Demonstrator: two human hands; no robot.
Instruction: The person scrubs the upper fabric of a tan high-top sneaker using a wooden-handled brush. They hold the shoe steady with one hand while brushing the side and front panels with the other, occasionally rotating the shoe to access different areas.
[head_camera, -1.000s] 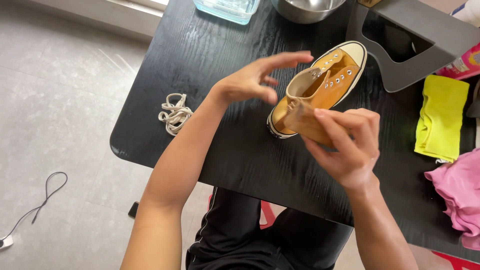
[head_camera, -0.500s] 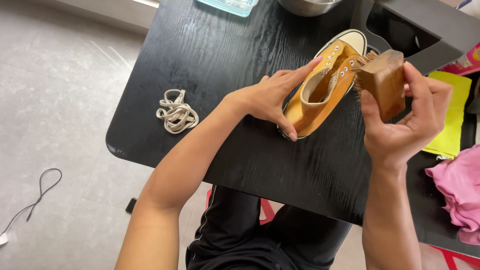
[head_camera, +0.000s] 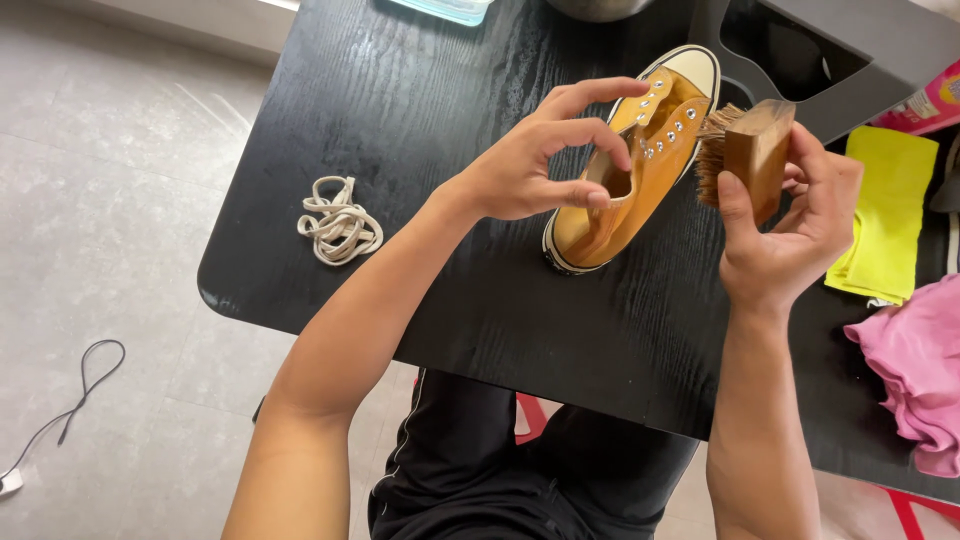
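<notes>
A mustard-yellow canvas sneaker (head_camera: 640, 170) with a white sole and no laces lies on a black wooden table (head_camera: 420, 130). My left hand (head_camera: 545, 160) pinches the rim of the shoe's opening with thumb and fingers. My right hand (head_camera: 790, 230) holds a wooden scrub brush (head_camera: 748, 150) just to the right of the shoe, its bristles turned toward the eyelet side and touching or nearly touching it.
A bundle of cream shoelaces (head_camera: 338, 222) lies on the table's left part. A yellow cloth (head_camera: 885, 225) and a pink cloth (head_camera: 915, 360) lie at the right. A grey tray-like object (head_camera: 850, 50) sits at the top right. A cable (head_camera: 70, 395) lies on the floor.
My right hand has lifted the brush from the shoe's heel up to its right side and turned the bristles toward the shoe. My left hand has come down onto the shoe's opening.
</notes>
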